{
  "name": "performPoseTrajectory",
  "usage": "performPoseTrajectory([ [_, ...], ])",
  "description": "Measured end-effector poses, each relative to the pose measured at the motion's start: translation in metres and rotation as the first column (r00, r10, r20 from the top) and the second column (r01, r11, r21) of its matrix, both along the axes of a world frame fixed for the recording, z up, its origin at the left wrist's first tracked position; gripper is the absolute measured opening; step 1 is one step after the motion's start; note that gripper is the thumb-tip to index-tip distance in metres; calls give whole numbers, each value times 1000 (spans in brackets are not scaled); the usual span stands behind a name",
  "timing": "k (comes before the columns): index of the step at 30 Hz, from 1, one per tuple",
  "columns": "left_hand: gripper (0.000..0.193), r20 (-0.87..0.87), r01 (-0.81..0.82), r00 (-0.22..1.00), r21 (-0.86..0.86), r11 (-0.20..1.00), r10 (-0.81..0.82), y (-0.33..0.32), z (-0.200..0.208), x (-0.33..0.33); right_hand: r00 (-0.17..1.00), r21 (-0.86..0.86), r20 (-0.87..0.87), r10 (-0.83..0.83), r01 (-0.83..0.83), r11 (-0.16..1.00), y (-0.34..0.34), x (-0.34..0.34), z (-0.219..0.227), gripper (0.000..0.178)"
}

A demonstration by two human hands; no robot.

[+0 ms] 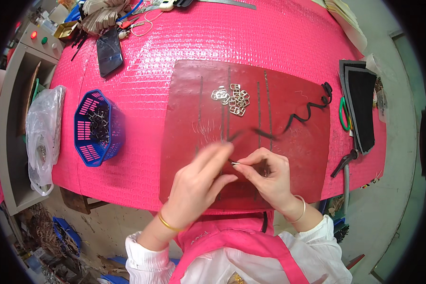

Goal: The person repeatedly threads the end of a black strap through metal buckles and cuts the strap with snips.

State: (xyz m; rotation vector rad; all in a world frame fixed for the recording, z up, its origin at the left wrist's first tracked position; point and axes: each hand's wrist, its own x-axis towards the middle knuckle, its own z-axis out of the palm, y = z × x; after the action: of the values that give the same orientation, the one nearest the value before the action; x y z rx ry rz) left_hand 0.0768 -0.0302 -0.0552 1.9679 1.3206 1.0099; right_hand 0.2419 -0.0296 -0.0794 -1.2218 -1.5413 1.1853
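Observation:
My right hand (270,177) is closed in a pinch over the red mat (298,165). A small silvery metal piece (235,163), perhaps a buckle, shows at its fingertips, with something dark beside it. Close by on the left is my left hand (199,177); its thumb stands apart, but motion smears its fingers. A thin black strap (310,111) runs in loose curls from the mat's right side to the left fingertips, where its end blurs. Beyond the hands lies a pile of small silvery buckles (239,100).
A blue plastic basket (111,137) with small black pieces stands left. A phone (110,52) lies at back left, and a plastic bag (42,128) hangs at the left edge. On the right are black sheets (359,104), green-handled scissors (343,116) and a dark tool (345,161).

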Motion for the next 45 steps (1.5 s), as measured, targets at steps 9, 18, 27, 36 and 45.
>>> performPoseTrajectory([
  [9, 16, 567, -41, 713, -554, 832, 412, -35, -20, 33, 741, -553, -544, -393, 36, 833, -29, -16, -4, 12],
  [18, 13, 706, 172, 492, -652, 739, 509, -35, -21, 17, 884, -553, -464, 65, -346, 757, -15, 23, -6, 19],
  [27, 13, 668, 266, 633, -662, 701, 391, -34, -14, 5, 812, -573, -531, 242, -554, 603, 0, 20, 8, 25],
  [36, 11, 569, 153, 658, -743, 652, 494, -39, -1, -9, 878, -599, -474, 63, -374, 708, -8, 6, 12, 26],
  [45, 33, -502, -399, 659, 397, 826, 560, 26, 37, -127, 813, -536, -564, 145, -495, 684, -11, 4, -4, 30],
])
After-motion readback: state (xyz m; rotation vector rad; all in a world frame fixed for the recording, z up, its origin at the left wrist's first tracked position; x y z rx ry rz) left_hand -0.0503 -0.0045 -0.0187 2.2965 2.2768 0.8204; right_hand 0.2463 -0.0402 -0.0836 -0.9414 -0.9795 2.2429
